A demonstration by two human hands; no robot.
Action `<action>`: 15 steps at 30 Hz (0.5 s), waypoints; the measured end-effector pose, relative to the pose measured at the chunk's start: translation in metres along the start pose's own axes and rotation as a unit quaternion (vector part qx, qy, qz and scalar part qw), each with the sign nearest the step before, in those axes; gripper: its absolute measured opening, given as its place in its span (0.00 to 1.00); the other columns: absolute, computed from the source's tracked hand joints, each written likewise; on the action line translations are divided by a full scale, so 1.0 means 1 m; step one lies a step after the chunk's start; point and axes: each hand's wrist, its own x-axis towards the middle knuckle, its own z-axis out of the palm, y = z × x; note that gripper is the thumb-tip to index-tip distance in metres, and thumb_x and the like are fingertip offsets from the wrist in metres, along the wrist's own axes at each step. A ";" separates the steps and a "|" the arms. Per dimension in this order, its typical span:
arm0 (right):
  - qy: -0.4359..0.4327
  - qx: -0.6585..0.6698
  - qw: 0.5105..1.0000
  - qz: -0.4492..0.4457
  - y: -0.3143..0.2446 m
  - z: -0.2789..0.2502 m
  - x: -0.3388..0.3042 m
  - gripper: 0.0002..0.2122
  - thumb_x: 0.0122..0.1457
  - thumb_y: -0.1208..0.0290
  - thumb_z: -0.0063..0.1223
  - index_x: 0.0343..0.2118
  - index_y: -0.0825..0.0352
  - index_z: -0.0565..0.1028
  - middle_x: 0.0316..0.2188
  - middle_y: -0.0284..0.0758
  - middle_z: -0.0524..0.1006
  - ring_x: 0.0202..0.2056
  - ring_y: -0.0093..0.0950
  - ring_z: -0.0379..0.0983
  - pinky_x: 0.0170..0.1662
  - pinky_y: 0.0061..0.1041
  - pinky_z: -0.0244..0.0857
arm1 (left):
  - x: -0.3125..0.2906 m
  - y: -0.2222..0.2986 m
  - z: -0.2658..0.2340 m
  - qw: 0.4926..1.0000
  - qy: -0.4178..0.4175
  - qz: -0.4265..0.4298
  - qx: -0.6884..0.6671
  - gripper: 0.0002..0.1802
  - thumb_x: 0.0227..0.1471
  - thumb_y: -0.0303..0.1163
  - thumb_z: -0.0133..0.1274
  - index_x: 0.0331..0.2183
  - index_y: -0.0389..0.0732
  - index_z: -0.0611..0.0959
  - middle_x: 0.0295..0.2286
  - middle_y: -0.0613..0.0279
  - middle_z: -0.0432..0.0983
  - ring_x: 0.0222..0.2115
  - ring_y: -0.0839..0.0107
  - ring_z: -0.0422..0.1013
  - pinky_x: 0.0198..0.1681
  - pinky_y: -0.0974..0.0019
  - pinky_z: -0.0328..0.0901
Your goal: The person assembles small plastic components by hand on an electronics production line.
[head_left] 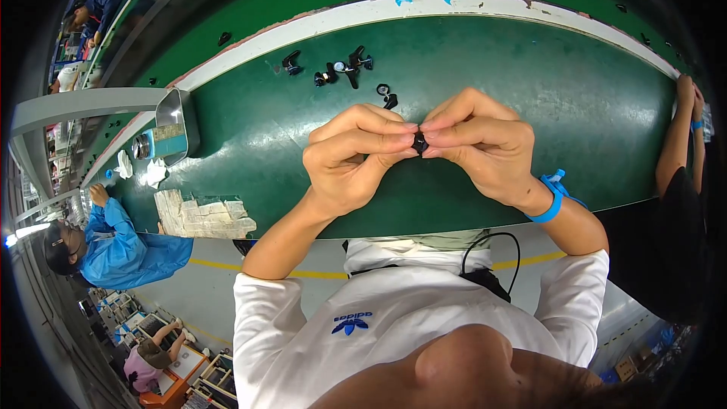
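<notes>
Over the green tabletop, my left hand and my right hand meet fingertip to fingertip. Between them they pinch a small black part, mostly covered by the fingers, so its exact kind does not show. A blue wrist strap circles my right wrist. Just beyond my left hand lies a small black part with a ring-shaped end. Farther off sits a cluster of similar black parts, with a single black piece to its left.
At the left stand a metal tray and a tin can, near crumpled white tissue. Worn tape covers the near left edge. Beyond a white rail, a green belt carries scattered black parts. People sit at both sides.
</notes>
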 end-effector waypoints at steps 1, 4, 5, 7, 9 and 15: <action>-0.004 0.002 1.000 -0.013 0.000 0.000 0.000 0.07 0.49 0.87 0.61 0.32 0.73 0.80 0.32 0.41 0.75 0.35 0.32 0.77 0.36 0.26 0.77 | 0.000 0.001 0.000 1.000 -0.006 -0.001 0.001 0.08 0.43 0.14 0.62 0.30 0.32 0.84 0.31 0.49 0.78 0.32 0.61 0.77 0.33 0.66 0.75; -0.006 -0.001 1.000 -0.025 0.001 0.002 -0.001 0.07 0.49 0.87 0.61 0.32 0.73 0.80 0.31 0.42 0.75 0.34 0.33 0.77 0.35 0.26 0.77 | 0.000 0.002 -0.001 1.000 -0.011 0.000 0.008 0.09 0.43 0.12 0.61 0.30 0.32 0.84 0.30 0.49 0.78 0.31 0.61 0.77 0.33 0.66 0.75; -0.004 -0.007 1.000 -0.026 0.002 0.002 -0.002 0.07 0.49 0.87 0.61 0.32 0.73 0.80 0.31 0.42 0.75 0.33 0.33 0.77 0.35 0.26 0.77 | 0.000 0.002 -0.001 1.000 -0.010 -0.001 0.008 0.09 0.43 0.12 0.61 0.30 0.32 0.84 0.30 0.49 0.78 0.31 0.61 0.77 0.33 0.66 0.75; -0.003 -0.006 1.000 -0.012 0.000 0.003 -0.003 0.07 0.49 0.87 0.61 0.32 0.73 0.80 0.31 0.42 0.75 0.33 0.33 0.77 0.34 0.26 0.77 | 0.000 0.003 -0.001 1.000 -0.012 0.011 0.025 0.10 0.42 0.11 0.60 0.30 0.32 0.84 0.29 0.49 0.78 0.31 0.62 0.77 0.32 0.66 0.74; -0.002 -0.005 1.000 0.000 -0.001 0.003 -0.003 0.07 0.49 0.87 0.61 0.32 0.73 0.80 0.31 0.42 0.75 0.33 0.33 0.77 0.33 0.26 0.77 | 0.000 0.002 -0.003 0.998 -0.013 0.030 0.045 0.10 0.42 0.11 0.60 0.30 0.32 0.84 0.29 0.50 0.78 0.30 0.62 0.77 0.31 0.66 0.74; -0.003 -0.005 1.000 -0.020 -0.002 0.003 -0.001 0.08 0.49 0.88 0.61 0.33 0.73 0.80 0.31 0.42 0.75 0.33 0.33 0.77 0.32 0.26 0.77 | 0.001 0.004 0.000 0.999 -0.002 0.035 0.038 0.10 0.41 0.11 0.61 0.29 0.32 0.84 0.29 0.50 0.79 0.30 0.62 0.77 0.30 0.66 0.73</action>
